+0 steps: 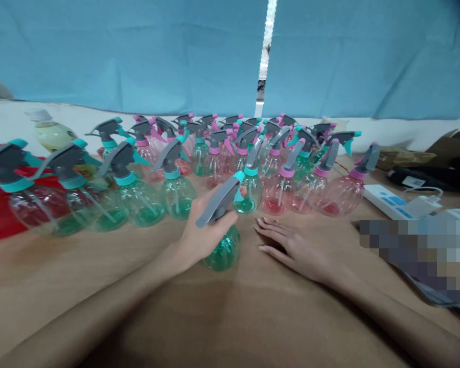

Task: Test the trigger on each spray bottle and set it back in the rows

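My left hand point(205, 235) is wrapped round the neck of a green spray bottle point(224, 250) with a grey and teal trigger head, upright at the middle of the wooden table point(249, 317). To its right, my right hand point(291, 248) lies on the tabletop, fingers stretched out and holding nothing. Just beyond both hands stands a front row of clear bottles: green ones with teal collars, such as a green bottle point(141, 207), mostly on the left, and pink ones with pink collars, such as a pink bottle point(276, 197), on the right.
More spray bottles crowd behind the front row. A red plastic bag point(0, 222) and a bottle of pale liquid point(53, 134) are at the left. On the right lie a white power strip point(387, 200), dark items and a pixelated area. A blue cloth point(138, 56) hangs behind.
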